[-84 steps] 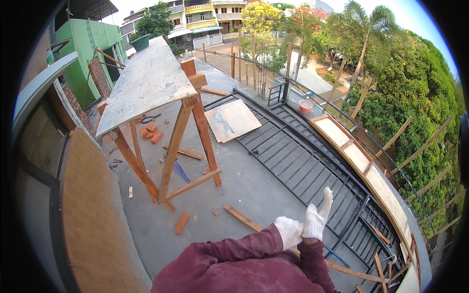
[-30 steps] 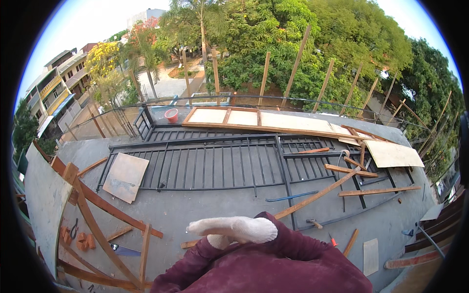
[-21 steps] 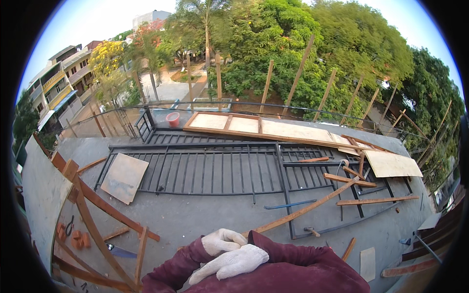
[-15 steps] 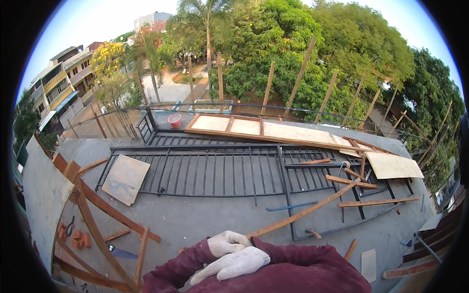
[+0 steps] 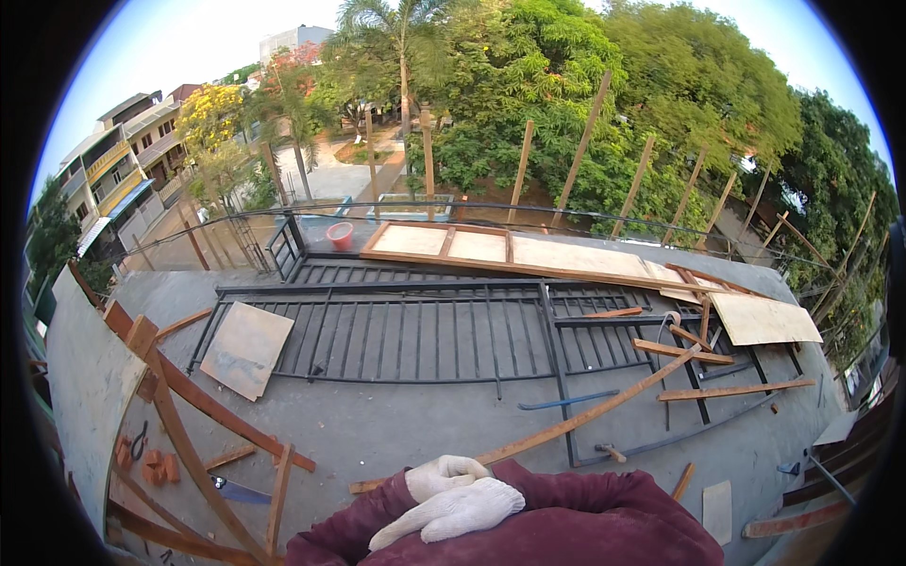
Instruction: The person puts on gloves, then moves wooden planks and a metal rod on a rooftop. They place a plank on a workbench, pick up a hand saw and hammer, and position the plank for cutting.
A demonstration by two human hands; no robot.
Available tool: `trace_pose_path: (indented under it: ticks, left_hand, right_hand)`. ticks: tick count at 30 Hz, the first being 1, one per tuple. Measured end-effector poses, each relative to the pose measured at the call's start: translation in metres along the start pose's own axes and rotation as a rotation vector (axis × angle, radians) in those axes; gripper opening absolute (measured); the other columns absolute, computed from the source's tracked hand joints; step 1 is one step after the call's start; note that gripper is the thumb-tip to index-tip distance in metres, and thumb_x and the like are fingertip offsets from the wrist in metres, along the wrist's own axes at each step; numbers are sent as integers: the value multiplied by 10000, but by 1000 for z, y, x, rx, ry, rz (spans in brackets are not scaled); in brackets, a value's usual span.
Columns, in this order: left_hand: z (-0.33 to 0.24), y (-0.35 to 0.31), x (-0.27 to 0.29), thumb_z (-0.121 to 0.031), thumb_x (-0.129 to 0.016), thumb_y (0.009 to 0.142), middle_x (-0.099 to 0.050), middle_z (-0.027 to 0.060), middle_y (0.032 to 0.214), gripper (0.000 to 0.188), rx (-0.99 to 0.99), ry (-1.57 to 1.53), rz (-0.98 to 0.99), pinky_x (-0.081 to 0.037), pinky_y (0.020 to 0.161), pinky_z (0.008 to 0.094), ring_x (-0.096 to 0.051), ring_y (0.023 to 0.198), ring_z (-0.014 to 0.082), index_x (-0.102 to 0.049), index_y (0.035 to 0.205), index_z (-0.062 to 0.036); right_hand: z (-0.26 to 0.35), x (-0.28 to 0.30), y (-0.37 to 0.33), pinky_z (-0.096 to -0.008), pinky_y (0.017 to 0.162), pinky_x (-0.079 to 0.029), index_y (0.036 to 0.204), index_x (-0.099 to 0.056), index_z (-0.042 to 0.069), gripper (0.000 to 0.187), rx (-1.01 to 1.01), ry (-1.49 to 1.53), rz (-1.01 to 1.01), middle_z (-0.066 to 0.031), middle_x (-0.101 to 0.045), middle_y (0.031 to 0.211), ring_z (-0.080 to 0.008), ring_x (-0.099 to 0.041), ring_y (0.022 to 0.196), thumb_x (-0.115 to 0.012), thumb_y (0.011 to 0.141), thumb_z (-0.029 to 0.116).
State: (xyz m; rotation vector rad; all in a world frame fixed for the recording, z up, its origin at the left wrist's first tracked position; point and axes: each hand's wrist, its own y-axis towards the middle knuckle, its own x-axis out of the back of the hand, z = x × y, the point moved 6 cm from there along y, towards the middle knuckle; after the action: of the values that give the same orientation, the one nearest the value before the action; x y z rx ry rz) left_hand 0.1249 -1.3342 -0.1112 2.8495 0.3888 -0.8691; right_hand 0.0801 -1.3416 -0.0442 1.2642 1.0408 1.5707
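Both my hands wear off-white knit gloves, and my maroon sleeves cross in front of me at the bottom of the head view. My left hand [image 5: 445, 474] lies on top toward the far side, its fingers bent and closed at the right sleeve; the fingertips are hidden. Just nearer, my right hand [image 5: 469, 507] lies across the left forearm with its fingers stretched flat toward the left. No tool shows in either hand. Close beyond them, a long wooden batten [image 5: 566, 415] slants away to the right.
Black metal railing panels [image 5: 406, 380] lie on the grey concrete floor, with a plywood sheet [image 5: 247, 349] on their left end. A hammer [image 5: 612, 453] and a blue bar [image 5: 568, 400] lie right of centre. Timber framing [image 5: 170, 406] and bricks [image 5: 159, 468] stand left. A red bucket [image 5: 340, 235] sits behind.
The surroundings have shifted slightly right and down in the picture. My folded arms and gloved hands keep nearly the same pose.
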Motion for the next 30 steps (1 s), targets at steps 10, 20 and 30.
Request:
trace_pose_path:
  ticks: [10, 20, 30]
  left_hand:
    - [-19, -2, -7, -247, -613, 1058, -654, 42, 1070, 217, -108, -202, -172, -518, 882, 311, -623, 977, 127, -629, 1120, -39]
    - [-60, 26, -3, -275, -471, 1106, -501, -36, 836, 244, -100, -270, -114, -435, 677, 263, -515, 750, 70, -556, 1124, -46]
    - [-38, 35, -13, -381, -487, 1096, -617, 6, 911, 394, -229, 301, -319, -466, 725, 255, -549, 778, 94, -612, 1196, -21]
  right_hand:
    - [15, 5, 42, -527, 1108, -438, 1138, -590, -75, 288, -418, -1179, -760, -278, -590, 1283, -447, -574, 1231, -621, 919, 109]
    - [14, 14, 112, -531, 1174, -330, 1313, -546, -24, 494, -1106, -1364, -1440, -242, -472, 1460, -423, -433, 1385, -622, 955, 308]
    - [22, 35, 93, -563, 1217, -271, 1404, -551, 22, 573, -1076, -1288, -1337, -271, -420, 1561, -451, -337, 1505, -677, 970, 375]
